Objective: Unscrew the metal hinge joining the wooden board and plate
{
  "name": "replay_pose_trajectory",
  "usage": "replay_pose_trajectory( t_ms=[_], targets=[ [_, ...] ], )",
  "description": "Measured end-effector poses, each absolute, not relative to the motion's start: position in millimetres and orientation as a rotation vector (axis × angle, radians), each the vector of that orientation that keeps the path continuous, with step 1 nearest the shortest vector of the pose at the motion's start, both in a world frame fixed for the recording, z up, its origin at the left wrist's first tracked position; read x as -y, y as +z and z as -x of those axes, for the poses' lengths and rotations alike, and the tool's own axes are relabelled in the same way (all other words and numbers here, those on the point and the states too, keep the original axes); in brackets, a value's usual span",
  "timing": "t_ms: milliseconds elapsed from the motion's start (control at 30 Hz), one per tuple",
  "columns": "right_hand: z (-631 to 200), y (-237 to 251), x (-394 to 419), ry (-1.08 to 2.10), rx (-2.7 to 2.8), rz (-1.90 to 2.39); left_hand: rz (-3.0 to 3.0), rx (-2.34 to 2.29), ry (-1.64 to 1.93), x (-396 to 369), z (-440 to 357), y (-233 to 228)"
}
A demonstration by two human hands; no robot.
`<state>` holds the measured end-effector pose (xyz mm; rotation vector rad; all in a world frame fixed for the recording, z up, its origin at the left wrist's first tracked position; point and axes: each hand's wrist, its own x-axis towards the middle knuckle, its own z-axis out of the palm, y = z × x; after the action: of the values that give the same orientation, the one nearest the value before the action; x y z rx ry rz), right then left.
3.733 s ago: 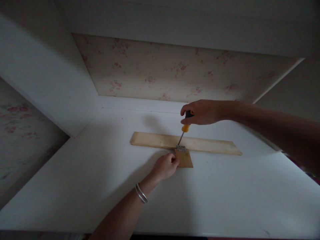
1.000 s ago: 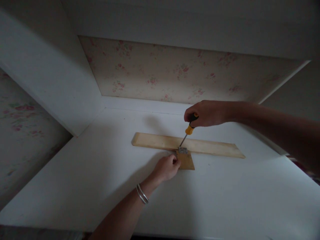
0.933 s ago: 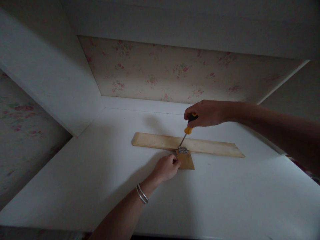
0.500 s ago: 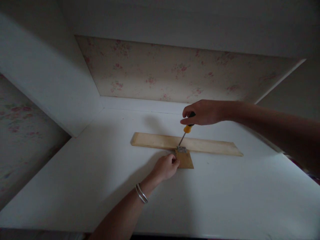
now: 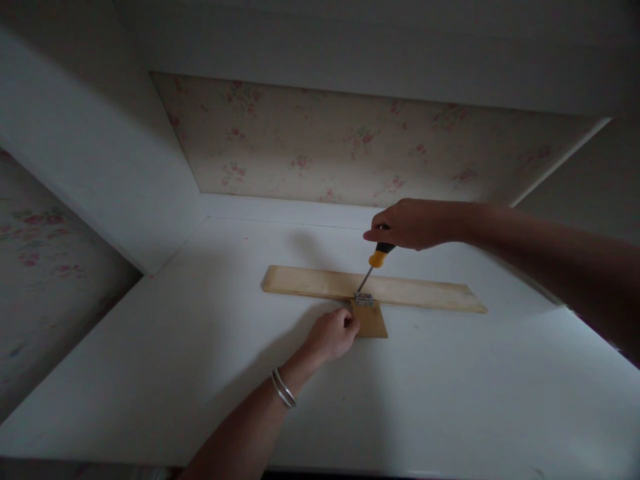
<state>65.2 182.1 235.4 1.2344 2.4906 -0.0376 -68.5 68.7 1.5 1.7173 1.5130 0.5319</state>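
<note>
A yellow and black screwdriver (image 5: 377, 257) is gripped from above by my right hand (image 5: 407, 223). Its shaft slants down to the left, and the tip meets a small metal hinge (image 5: 363, 299). The hinge bridges a long pale wooden strip (image 5: 310, 282) and a short brown wooden piece (image 5: 371, 323) in front of it. My left hand (image 5: 334, 333) is closed at the left edge of the short piece, fingers curled against it. Whether its fingertips also pinch something small cannot be seen.
Both wooden pieces lie on a white surface (image 5: 165, 373). Behind it rises a wall with floral wallpaper (image 5: 310, 140). A white panel (image 5: 120, 167) stands on the left, and a white overhang (image 5: 350, 47) crosses the top.
My right hand has shifted its grip on the screwdriver, showing more of the black handle below the fingers. The tip stays at the hinge. My left hand and the wood have not visibly moved.
</note>
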Motion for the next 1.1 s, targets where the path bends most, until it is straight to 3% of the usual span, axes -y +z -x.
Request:
replay_pose_trajectory(
  t_ms=[200, 500, 1100],
  targets=[
    [-68.7, 237.2, -178.3, -0.075, -2.593, -1.138, -1.728, -1.509, 0.557, -68.7, 68.6, -1.0],
    [-70.5, 229.7, -184.3, 0.121, -2.556, -1.196, -1.726, -1.506, 0.559, -68.8, 68.6, -1.1],
    [-92.1, 231.6, -177.3, -0.146, -2.827, -0.965, -1.742, -1.519, 0.575, -69.6, 67.5, -1.4]
  ],
)
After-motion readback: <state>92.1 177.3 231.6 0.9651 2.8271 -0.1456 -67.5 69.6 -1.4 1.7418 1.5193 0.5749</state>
